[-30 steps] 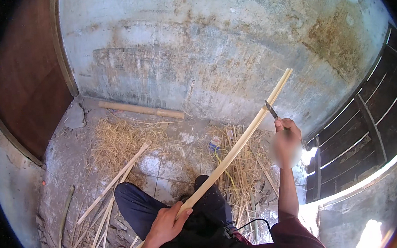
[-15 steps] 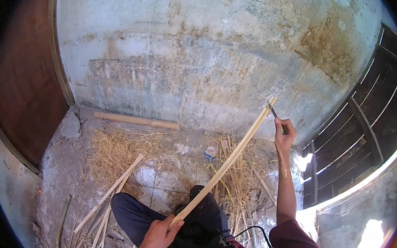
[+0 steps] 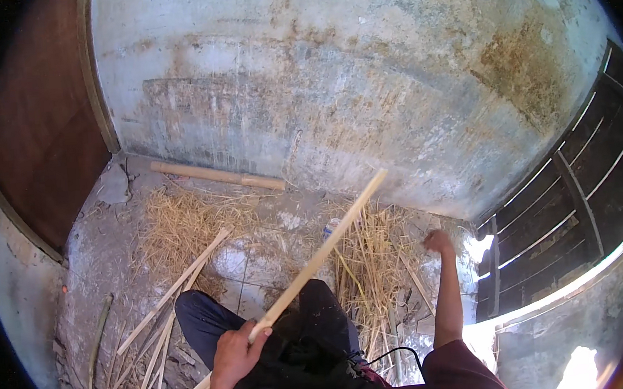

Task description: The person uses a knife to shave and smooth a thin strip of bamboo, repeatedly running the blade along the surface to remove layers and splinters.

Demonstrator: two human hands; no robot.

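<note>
A long pale bamboo strip (image 3: 316,263) slants up from my lap toward the wall, its far end in the air. My left hand (image 3: 237,353) is wrapped round it near my knees, thumb on top. A pale length shows below that hand too, running to the lower edge. Off to the right, apart from the strip, my right hand (image 3: 439,243) is closed and somewhat smeared by motion. The knife it gripped half a second ago cannot be made out clearly now.
Heaps of straw-like shavings (image 3: 190,221) and thin split strips (image 3: 370,262) cover the floor. More long strips (image 3: 169,324) lie by my left leg. A bamboo pole (image 3: 216,175) rests along the stained wall (image 3: 304,86). Dark slatted boards (image 3: 565,198) stand at right.
My right hand has come down and away from the strip's far end, where the knife blade was touching it. The strip's far end has shifted left and lower; my left hand still grips it.
</note>
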